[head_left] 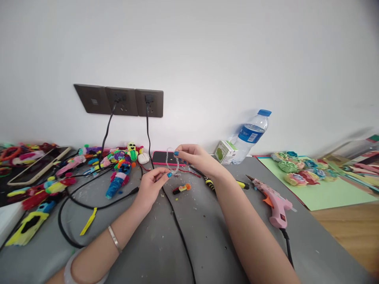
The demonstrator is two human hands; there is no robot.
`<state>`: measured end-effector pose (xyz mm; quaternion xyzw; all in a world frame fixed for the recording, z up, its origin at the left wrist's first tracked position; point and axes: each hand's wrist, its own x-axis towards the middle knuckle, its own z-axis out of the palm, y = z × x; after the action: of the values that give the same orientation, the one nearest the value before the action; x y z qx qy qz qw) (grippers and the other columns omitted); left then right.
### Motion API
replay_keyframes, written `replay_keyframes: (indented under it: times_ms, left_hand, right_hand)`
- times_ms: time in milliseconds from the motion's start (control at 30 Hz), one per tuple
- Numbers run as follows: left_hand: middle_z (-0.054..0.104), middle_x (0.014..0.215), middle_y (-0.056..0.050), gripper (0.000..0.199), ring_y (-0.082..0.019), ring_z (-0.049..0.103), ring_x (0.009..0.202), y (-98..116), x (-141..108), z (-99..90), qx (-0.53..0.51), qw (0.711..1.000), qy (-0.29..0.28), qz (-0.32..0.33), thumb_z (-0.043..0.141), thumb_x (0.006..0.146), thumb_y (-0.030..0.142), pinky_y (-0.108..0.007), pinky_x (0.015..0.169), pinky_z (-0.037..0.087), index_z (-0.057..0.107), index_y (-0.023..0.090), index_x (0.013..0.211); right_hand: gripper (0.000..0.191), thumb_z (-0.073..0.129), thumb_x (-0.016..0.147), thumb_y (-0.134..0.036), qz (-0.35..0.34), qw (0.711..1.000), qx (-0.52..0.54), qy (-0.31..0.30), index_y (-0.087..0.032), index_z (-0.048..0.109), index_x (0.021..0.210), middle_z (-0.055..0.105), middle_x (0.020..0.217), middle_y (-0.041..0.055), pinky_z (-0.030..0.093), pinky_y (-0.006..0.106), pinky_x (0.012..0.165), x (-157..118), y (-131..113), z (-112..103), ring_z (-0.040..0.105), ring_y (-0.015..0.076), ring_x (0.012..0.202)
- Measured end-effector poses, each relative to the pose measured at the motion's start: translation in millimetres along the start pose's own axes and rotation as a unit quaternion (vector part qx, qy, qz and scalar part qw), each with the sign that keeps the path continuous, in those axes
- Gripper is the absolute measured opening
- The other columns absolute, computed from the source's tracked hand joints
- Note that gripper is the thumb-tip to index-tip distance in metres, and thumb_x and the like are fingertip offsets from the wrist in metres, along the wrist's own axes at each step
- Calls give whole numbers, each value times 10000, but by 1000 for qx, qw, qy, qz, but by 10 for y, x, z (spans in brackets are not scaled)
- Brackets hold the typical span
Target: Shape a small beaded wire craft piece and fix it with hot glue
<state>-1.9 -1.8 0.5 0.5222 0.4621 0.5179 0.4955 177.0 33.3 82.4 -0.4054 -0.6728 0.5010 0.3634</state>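
Silver tinsel stem (177,169) is pinched between our left fingers (163,180) and right fingers (186,158). It's bent into a loop; we can't tell if its ends join. Left of our fingers, a blue fuzzy doll (115,186) looks done.

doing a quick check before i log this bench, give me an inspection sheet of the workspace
Surface: grey tabletop, strewn with small scraps.
Things in hand: a thin, silvery loop.
Hands: left hand pinches the loop low down; right hand pinches it higher up.
Clutter: colourful fuzzy figures at left; pink glue gun lying at right.
Cables: a black cord runs from a wall socket between the forearms; a black cable curls at left; the glue gun's cord leaves the view, plug unseen.
Liquid spills: nothing seen.
Surroundings: pale wall; bottle and small carton beside it.
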Motion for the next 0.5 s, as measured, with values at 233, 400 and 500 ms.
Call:
replay_keyframes:
  times_ms: [233, 400, 500]
  left_hand:
    - [435, 551, 34, 263, -98, 321, 529, 54, -25, 14, 19, 999, -29, -5, 739, 707, 413, -232, 493, 231, 719, 155, 755]
    - [566, 595, 3, 281, -115, 422, 549, 90, -41, 22, 5, 998, -52, -23, 767, 678, 423, -237, 535, 316, 739, 155, 758]
    - [646, 673, -30, 275, -141, 505, 606, 94, -47, 19, -6, 996, -82, -31, 759, 691, 422, -246, 578, 373, 753, 159, 768]
  right_hand:
    - [239, 603, 823, -401, 1, 999, 28, -20, -167, 592, 775, 437, 661, -37, 239, 241, 536, 33, 58, 67, 301, 93, 576]
    - [248, 621, 829, -409, 20, 997, 57, -50, -162, 615, 811, 453, 663, -35, 230, 240, 524, 58, 116, 122, 309, 91, 563]
    - [247, 642, 822, -402, 17, 995, 79, -65, -156, 625, 816, 488, 699, -27, 258, 236, 546, 66, 135, 149, 354, 91, 592]
